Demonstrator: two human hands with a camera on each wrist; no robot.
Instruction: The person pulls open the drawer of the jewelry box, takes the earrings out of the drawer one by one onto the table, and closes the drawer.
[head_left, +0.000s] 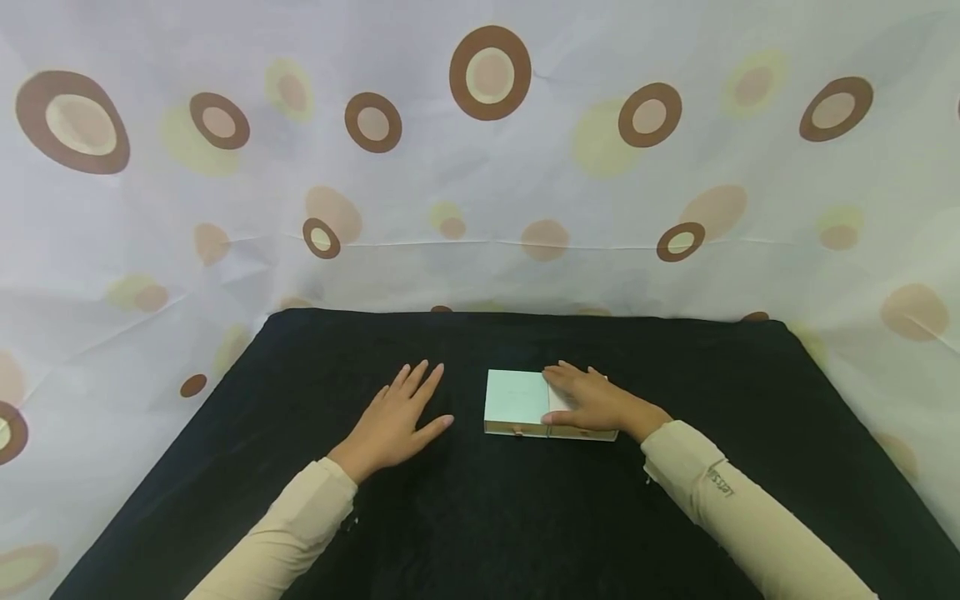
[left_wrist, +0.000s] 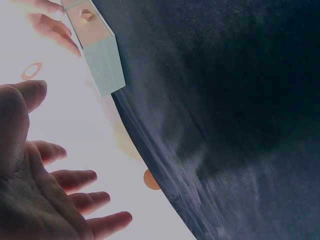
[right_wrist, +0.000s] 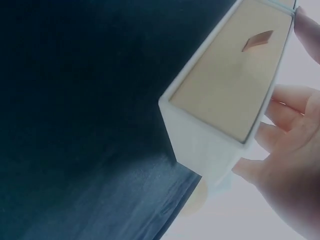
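Observation:
A small box stands on the black cloth, pale mint on its left half and whitish on its right. Two beige drawer fronts face the person; one pull tab shows close up in the right wrist view. Over the whitish half lies my right hand, fingers extended across the top and thumb by the front edge near the seam. My left hand is apart from the box, to its left, with fingers spread and nothing held. In the left wrist view, the box's mint end shows beyond that hand's fingers.
A black cloth covers the table under both hands. Behind it hangs a white curtain printed with brown, tan and yellow ovals. Cream sleeves cover both forearms.

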